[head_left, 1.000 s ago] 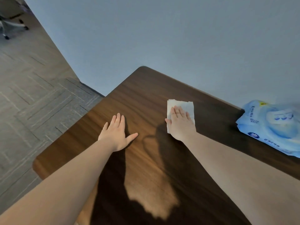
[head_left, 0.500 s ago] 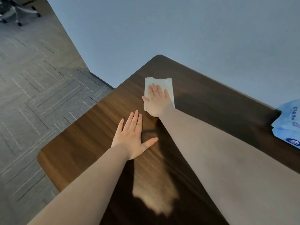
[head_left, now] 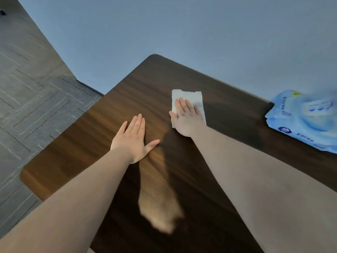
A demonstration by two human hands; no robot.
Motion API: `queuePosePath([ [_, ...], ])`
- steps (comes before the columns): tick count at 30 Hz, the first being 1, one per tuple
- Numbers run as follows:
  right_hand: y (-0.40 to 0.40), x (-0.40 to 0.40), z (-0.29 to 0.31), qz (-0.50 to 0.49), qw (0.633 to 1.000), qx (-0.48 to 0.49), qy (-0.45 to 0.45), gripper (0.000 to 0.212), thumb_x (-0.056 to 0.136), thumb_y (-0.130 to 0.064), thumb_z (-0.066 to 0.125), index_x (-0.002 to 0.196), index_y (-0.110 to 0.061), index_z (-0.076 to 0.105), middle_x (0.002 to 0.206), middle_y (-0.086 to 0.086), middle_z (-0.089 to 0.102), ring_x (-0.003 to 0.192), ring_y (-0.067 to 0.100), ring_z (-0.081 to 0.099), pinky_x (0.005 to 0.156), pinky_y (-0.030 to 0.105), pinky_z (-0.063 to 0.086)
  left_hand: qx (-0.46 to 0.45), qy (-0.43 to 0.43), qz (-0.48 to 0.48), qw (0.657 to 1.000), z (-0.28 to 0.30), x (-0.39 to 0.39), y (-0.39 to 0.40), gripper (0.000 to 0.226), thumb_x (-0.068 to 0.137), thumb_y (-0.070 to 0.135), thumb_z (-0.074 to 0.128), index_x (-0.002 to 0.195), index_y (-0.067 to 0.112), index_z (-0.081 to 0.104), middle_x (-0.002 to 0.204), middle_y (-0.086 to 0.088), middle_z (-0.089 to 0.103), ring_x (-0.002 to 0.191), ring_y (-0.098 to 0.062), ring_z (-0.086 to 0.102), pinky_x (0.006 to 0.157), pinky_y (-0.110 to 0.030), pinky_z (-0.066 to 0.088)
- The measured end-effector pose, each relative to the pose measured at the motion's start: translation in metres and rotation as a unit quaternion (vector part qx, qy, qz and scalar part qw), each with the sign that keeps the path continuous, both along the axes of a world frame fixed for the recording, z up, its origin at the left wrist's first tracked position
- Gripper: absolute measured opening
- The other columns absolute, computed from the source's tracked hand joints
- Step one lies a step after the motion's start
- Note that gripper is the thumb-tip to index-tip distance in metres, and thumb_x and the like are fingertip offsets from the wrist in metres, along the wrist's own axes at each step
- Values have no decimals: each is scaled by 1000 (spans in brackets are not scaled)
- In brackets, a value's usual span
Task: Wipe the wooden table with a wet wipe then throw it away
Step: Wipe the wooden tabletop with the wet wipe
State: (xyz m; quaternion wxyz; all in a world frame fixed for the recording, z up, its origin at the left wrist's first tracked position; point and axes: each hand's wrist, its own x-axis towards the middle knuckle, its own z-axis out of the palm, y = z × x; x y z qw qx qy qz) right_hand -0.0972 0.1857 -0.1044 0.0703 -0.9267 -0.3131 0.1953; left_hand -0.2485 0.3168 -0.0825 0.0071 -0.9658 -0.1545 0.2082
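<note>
I press my right hand (head_left: 187, 118) flat, fingers spread, on the wipe (head_left: 189, 99) toward the table's (head_left: 127, 99) far side. My left hand (head_left: 132, 141) lies open, empty, nearer left.

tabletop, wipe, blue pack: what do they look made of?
Tabletop: dark wood or wood-look laminate, grain streaks, light sheen; which one is unclear. Wipe: thin white nonwoven sheet, ragged far edge, flat under the right hand. Pack: soft glossy blue plastic film, probably.
</note>
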Motion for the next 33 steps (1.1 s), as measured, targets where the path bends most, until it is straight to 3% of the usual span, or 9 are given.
queuePosePath([
  [7, -140, -6, 2, -96, 994, -45, 7, 59, 99, -48, 6, 149, -23, -13, 158, -4, -18, 144, 13, -18, 112, 36, -14, -76, -12, -102, 992, 7, 49, -106, 88, 86, 72, 14, 150, 16, -7, 160, 1, -12, 145, -13, -11, 117, -35, -1],
  [16, -341, -18, 6, -256, 963, -79, -3, 58, 100, -46, 6, 149, -20, -11, 159, -2, -16, 145, 12, -14, 111, 31, -15, -113, -4, -251, 961, 8, 97, -255, 85, 89, 70, 15, 149, 15, -9, 159, -1, -12, 145, -13, -11, 117, -35, -1],
  [27, -556, -48, 5, -439, 895, -77, -2, 60, 99, -47, 9, 151, -19, -2, 161, -2, -7, 146, 14, -8, 116, 38, -6, -147, 8, -426, 893, 5, 109, -448, 84, 89, 69, 17, 149, 18, -12, 159, 0, -17, 144, -12, -15, 116, -35, -5],
  [33, -642, -65, 3, -506, 857, -92, 2, 61, 99, -48, 8, 150, -18, -6, 160, 0, -9, 146, 17, -9, 116, 39, -6, -101, 35, -450, 887, -6, 106, -499, 92, 84, 75, 12, 148, 16, -16, 158, -1, -21, 144, -14, -18, 116, -38, -8],
])
